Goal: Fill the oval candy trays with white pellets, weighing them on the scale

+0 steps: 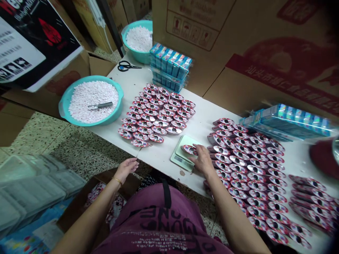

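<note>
On a small pale-green scale [182, 163] stands a small oval pack [188, 149] with a colourful red-and-white rim and a dark hole in its top. My right hand [203, 158] has its thumb and fingers closed around the pack's right end. My left hand [126, 170] hovers just off the table's front edge, palm inward, fingers loosely stretched and holding nothing visible. Left of the scale, close rows of matching oval packs [155, 114] stand upright with holes facing up. A larger block of the same packs [246, 169] fills the table to the right.
A turquoise basin [120, 102] of small white pieces holds a scoop [102, 105]; another such basin [143, 56] stands behind. Black scissors [127, 66] lie nearby. Blue wrapped boxes [169, 67] stand against large cartons [238, 84]. Stacked clear trays [39, 187] are at lower left.
</note>
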{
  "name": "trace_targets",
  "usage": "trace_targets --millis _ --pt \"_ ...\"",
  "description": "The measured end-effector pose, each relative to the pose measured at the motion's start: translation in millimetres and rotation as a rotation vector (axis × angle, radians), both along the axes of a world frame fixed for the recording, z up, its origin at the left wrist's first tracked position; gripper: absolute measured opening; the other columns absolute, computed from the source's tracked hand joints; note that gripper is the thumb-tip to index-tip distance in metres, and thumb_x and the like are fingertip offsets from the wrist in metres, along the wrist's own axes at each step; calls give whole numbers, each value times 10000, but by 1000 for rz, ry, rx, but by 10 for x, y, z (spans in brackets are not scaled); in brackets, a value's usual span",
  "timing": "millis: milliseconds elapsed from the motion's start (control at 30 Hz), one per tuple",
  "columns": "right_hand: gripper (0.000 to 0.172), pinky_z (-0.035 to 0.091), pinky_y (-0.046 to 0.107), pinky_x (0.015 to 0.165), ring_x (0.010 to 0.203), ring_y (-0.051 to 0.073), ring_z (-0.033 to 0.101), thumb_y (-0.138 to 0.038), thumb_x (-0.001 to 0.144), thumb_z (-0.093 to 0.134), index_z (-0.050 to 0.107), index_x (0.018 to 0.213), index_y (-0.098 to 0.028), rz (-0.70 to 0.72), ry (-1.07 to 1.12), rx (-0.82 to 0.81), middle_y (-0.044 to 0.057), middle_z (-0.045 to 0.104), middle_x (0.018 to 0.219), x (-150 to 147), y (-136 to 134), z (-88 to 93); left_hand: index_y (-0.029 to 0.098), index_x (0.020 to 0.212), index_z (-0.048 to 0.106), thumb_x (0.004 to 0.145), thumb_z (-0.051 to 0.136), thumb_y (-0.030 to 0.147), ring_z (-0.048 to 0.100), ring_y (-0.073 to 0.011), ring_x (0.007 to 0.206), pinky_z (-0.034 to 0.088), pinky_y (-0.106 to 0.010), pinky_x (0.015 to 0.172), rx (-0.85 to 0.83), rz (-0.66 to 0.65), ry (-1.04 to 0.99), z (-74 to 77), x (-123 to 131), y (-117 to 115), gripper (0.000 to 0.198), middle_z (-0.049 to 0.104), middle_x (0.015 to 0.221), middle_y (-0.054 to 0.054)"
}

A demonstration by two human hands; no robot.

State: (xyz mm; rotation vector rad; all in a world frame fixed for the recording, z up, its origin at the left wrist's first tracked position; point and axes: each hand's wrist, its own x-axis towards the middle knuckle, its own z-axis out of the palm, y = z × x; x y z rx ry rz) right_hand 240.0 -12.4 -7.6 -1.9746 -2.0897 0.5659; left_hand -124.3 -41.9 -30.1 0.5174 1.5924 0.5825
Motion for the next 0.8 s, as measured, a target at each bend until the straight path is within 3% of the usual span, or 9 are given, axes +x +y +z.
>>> trace_targets --millis 100,233,367,500,567,633,733,800 --pt "313 366 313 749 844 197 467 -307 734 475 480 1020 -178 11 16 -6 71 521 929 -108 63 36 137 962 523 596 618 375 592 -125 709 458 -263 669 26 49 18 50 -146 51 446 629 834 -79" --pt "319 364 296 770 866 193 452 -292 749 453 460 1048 -180 35 17 56 68 515 943 -439 327 92 129 957 526 593 620 376 589 -123 709 455 -264 673 64 96 26 145 -285 133 451 628 824 -81" --pt "309 378 290 756 882 195 445 -243 745 444 470 1047 -185 81 -59 29 75 500 988 -820 640 -9 129 965 528 592 599 414 575 -137 734 446 -289 700 227 96 173 255 -490 358 475 616 838 -72" --pt "361 389 321 781 953 213 419 -243 764 422 432 1119 -176 114 -62 92 99 454 1082 -958 656 -223 137 1018 522 678 499 411 520 -183 894 386 -305 811 555 -7 791 437 -982 941 437 553 976 -97" --pt "407 385 357 807 965 226 414 -304 766 432 408 1148 -166 134 -28 168 113 441 1095 -905 538 -310 116 1068 487 731 431 378 461 -213 1005 332 -320 871 601 -90 1077 527 -1278 1342 431 513 1052 -133" --pt "401 381 370 824 960 219 430 -356 777 414 425 1134 -174 126 22 230 108 445 1081 -775 359 -354 90 1090 460 729 435 374 413 -254 1068 291 -351 898 467 -226 1231 564 -1516 1753 460 489 1101 -165" --pt "343 405 366 801 917 203 476 -385 787 391 489 1058 -200 93 66 256 87 480 1026 -491 2 -307 79 1027 483 629 516 504 433 -319 1038 330 -385 840 154 -437 1192 484 -1666 2255 583 490 1094 -203" --pt "327 409 367 800 907 200 491 -393 787 391 511 1026 -203 -4 53 230 82 493 1014 -313 -277 -196 71 971 494 583 508 587 439 -344 1022 347 -401 812 108 -508 1148 381 -1649 2443 646 484 1087 -225"
